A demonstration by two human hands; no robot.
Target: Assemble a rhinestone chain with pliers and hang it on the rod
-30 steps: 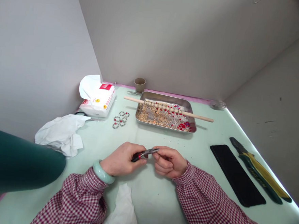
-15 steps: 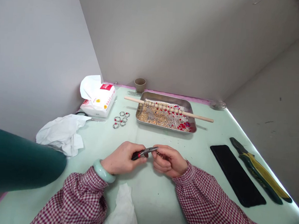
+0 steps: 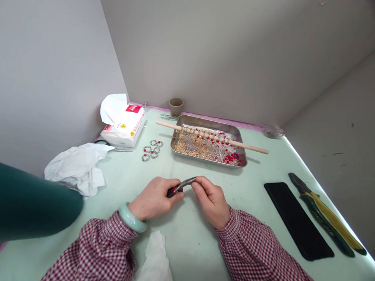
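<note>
My left hand point(image 3: 155, 198), with a pale green bangle point(image 3: 132, 219) at the wrist, is closed around the dark handles of small pliers point(image 3: 185, 184). Their grey jaws point up and to the right. At the jaw tips, the thumb and forefinger of my right hand point(image 3: 213, 203) press together in a pinch; whatever lies between them is hidden or too small to make out. Beyond my hands, several small beaded rings point(image 3: 154, 150) with red beads lie on the pale green table.
A metal tray point(image 3: 205, 162) of gold, clear and red beads stands at the back, a wooden dowel point(image 3: 251, 148) strung with rings across it. Left are a tissue pack point(image 3: 124, 125), crumpled tissue point(image 3: 76, 167) and a green cylinder point(image 3: 25, 204). Right lie a black slab point(image 3: 297, 221) and large pliers point(image 3: 326, 214).
My right hand has turned and its fingers have straightened somewhat, moving slightly up at the jaw tips. The pliers have tilted more steeply upward in my left hand.
</note>
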